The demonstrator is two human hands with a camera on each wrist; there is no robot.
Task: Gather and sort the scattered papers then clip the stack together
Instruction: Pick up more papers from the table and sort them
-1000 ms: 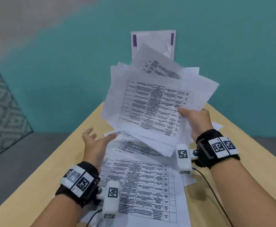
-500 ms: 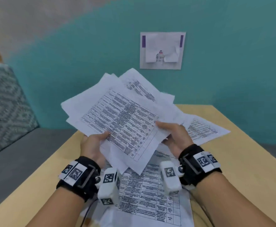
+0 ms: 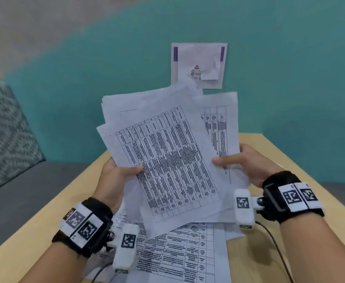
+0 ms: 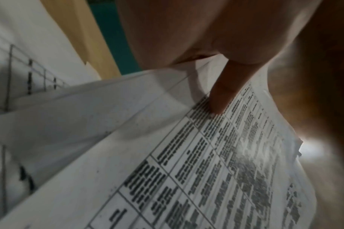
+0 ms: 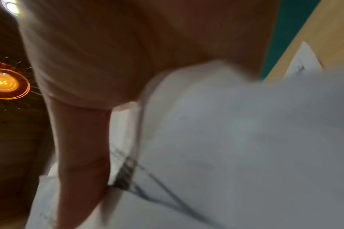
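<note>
A loose, fanned stack of white printed papers with dense tables is held upright above the table. My left hand grips its left edge, thumb on the front sheet. My right hand grips the right edge, thumb across the front. In the left wrist view my thumb presses on the printed papers. In the right wrist view, which is blurred, my thumb lies over the papers. More printed sheets lie flat on the wooden table under the held stack. No clip is in view.
A teal wall rises behind the table, with a white notice taped to it. A grey patterned seat stands at the left. Cables run from the wrist cameras across the table.
A second ago only my right hand held the stack; my left hand then took its left edge. The stack has since turned from lying slanted to standing upright.
</note>
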